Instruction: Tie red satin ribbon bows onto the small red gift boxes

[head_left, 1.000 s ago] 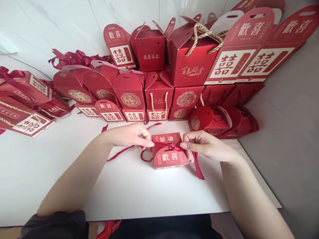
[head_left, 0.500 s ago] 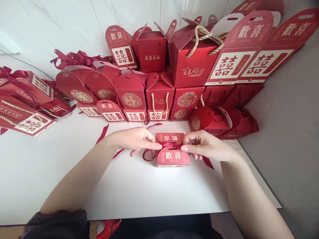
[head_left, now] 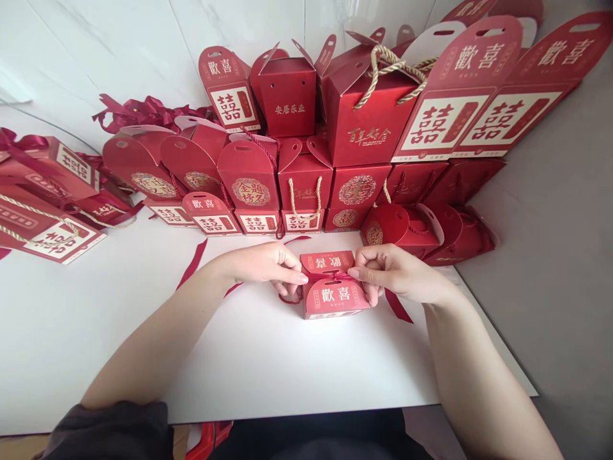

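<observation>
A small red gift box with white Chinese lettering sits on the white table in front of me, its top flaps folded together. Dark red ribbon crosses the slots where the flaps meet. At the box's left side, my left hand pinches the ribbon between thumb and forefinger. My right hand grips the ribbon at the right edge, its lower fingers against the box's side. One ribbon tail trails on the table below my right hand; another length lies behind my left forearm.
Red gift boxes, some with rope handles, stand stacked along the back wall; one large red box is on the upper row. More boxes with ribbon bows are piled at the left. A grey wall bounds the right side.
Both hands keep hold of the ribbon, which now looks drawn straighter and tighter across the box top. The box has turned slightly and its front has shifted a little to the right.
</observation>
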Motion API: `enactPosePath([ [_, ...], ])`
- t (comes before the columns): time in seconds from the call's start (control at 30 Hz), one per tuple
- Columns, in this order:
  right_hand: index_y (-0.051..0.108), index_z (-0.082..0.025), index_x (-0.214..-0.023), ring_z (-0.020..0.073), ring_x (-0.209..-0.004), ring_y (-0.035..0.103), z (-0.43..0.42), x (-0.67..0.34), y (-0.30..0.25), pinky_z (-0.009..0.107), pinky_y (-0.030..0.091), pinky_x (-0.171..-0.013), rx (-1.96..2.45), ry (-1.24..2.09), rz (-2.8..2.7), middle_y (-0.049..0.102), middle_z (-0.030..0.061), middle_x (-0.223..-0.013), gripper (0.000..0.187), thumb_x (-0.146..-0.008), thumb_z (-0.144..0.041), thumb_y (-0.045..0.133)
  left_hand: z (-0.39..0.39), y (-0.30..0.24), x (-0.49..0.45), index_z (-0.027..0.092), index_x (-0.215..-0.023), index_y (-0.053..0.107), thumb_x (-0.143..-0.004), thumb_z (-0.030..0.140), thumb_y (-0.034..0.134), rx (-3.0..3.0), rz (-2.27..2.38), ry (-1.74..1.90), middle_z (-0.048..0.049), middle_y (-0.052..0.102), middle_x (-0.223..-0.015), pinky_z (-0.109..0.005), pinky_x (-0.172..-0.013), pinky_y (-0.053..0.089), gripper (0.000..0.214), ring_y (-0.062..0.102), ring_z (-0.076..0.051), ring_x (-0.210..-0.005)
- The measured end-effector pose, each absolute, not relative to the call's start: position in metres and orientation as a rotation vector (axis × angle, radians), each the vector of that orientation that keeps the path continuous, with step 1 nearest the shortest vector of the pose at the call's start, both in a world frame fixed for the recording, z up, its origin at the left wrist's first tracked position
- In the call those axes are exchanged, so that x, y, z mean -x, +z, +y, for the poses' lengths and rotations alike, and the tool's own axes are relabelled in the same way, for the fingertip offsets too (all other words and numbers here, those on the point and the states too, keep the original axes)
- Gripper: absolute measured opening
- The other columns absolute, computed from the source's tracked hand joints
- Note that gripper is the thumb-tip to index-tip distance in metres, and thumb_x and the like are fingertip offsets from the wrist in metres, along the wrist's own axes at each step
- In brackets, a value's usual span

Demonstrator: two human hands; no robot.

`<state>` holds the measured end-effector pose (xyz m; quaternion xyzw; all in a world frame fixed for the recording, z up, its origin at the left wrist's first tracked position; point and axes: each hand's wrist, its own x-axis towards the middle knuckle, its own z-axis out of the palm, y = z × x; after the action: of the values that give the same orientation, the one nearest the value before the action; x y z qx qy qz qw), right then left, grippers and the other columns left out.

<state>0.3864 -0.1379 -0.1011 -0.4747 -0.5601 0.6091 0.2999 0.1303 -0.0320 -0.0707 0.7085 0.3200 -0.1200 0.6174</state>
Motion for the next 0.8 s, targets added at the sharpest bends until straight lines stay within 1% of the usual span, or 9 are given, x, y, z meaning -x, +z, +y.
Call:
enactPosePath([
  [0.13, 0.048, -0.019, -0.071, 0.0082, -0.047, 0.054, -0.138, -0.387, -0.102, 0.021, 0.035, -0.049, 1.263, 1.630, -1.448, 0.067, -0.0009, -0.051, 0.035, -0.089, -0.044, 0.065, -0.022, -0.066, -0.121, 0.018, -0.087, 0.078, -0.086, 0.045, 0.062, -1.790, 0.648, -0.408, -0.0035, 0.071, -0.072, -0.019, -0.048, 0.041, 0.032, 0.053, -0.006, -0.045],
  [0.2, 0.048, -0.019, -0.071, 0.0081, -0.046, 0.054, -0.137, -0.388, -0.104, 0.022, 0.034, -0.048, 1.266, 1.626, -1.449, 0.067, -0.0011, -0.051, 0.035, -0.088, -0.044, 0.066, -0.018, -0.060, -0.115, 0.021, -0.089, 0.080, -0.085, 0.044, 0.063, -1.875, 0.565, -0.398, -0.0028, 0.069, -0.068, -0.020, -0.050, 0.040, 0.029, 0.050, -0.006, -0.046],
  [0.27, 0.048, -0.019, -0.072, 0.0084, -0.046, 0.054, -0.137, -0.388, -0.105, 0.022, 0.034, -0.048, 1.273, 1.623, -1.459, 0.067, -0.0009, -0.052, 0.035, -0.088, -0.045, 0.066, -0.016, -0.055, -0.112, 0.023, -0.087, 0.081, -0.083, 0.040, 0.067, -1.954, 0.476, -0.297, -0.0039, 0.070, -0.073, -0.021, -0.058, 0.045, 0.022, 0.057, -0.010, -0.059],
  [0.37, 0.049, -0.019, -0.072, 0.0103, -0.049, 0.058, -0.136, -0.388, -0.105, 0.023, 0.036, -0.050, 1.270, 1.629, -1.456, 0.067, -0.0011, -0.053, 0.036, -0.087, -0.047, 0.065, -0.021, -0.056, -0.117, 0.026, -0.081, 0.081, -0.078, 0.033, 0.073, -2.070, 0.352, -0.008, -0.0075, 0.070, -0.110, -0.028, -0.088, 0.048, 0.011, 0.063, -0.020, -0.100],
  [0.47, 0.049, -0.019, -0.073, 0.0107, -0.051, 0.059, -0.135, -0.387, -0.106, 0.022, 0.037, -0.051, 1.239, 1.653, -1.465, 0.065, -0.0020, -0.054, 0.035, -0.087, -0.046, 0.066, -0.028, -0.071, -0.130, 0.026, -0.079, 0.081, -0.078, 0.038, 0.073, -1.931, 0.233, 0.230, -0.0058, 0.058, -0.139, -0.042, -0.114, 0.030, 0.014, 0.040, -0.028, -0.138],
  [0.5, 0.049, -0.019, -0.073, 0.0102, -0.050, 0.058, -0.135, -0.386, -0.107, 0.022, 0.037, -0.051, 1.230, 1.652, -1.477, 0.065, -0.0021, -0.054, 0.035, -0.087, -0.046, 0.067, -0.029, -0.079, -0.135, 0.026, -0.079, 0.080, -0.079, 0.043, 0.072, -1.818, 0.197, 0.259, -0.0060, 0.059, -0.137, -0.044, -0.116, 0.027, 0.019, 0.037, -0.028, -0.141],
  [0.6, 0.050, -0.018, -0.072, 0.0093, -0.049, 0.055, -0.135, -0.386, -0.108, 0.022, 0.035, -0.050, 1.219, 1.635, -1.501, 0.065, -0.0020, -0.053, 0.035, -0.088, -0.045, 0.066, -0.032, -0.100, -0.144, 0.025, -0.075, 0.080, -0.076, 0.057, 0.070, -1.596, 0.206, 0.294, -0.0086, 0.075, -0.109, -0.047, -0.114, 0.030, 0.033, 0.046, -0.028, -0.135],
  [0.7, 0.049, -0.018, -0.072, 0.0095, -0.049, 0.055, -0.135, -0.385, -0.108, 0.022, 0.036, -0.050, 1.219, 1.634, -1.509, 0.065, -0.0018, -0.053, 0.036, -0.087, -0.046, 0.066, -0.032, -0.110, -0.147, 0.023, -0.075, 0.079, -0.077, 0.051, 0.072, -1.597, 0.256, 0.308, -0.0087, 0.078, -0.085, -0.045, -0.113, 0.033, 0.029, 0.058, -0.025, -0.121],
  [0.8, 0.050, -0.018, -0.072, 0.0093, -0.048, 0.054, -0.135, -0.383, -0.108, 0.022, 0.036, -0.051, 1.207, 1.642, -1.517, 0.065, -0.0015, -0.052, 0.036, -0.087, -0.047, 0.065, -0.034, -0.109, -0.148, 0.021, -0.065, 0.076, -0.076, 0.047, 0.074, -1.672, 0.346, 0.359, -0.0063, 0.076, -0.073, -0.044, -0.116, 0.028, 0.029, 0.065, -0.022, -0.105],
])
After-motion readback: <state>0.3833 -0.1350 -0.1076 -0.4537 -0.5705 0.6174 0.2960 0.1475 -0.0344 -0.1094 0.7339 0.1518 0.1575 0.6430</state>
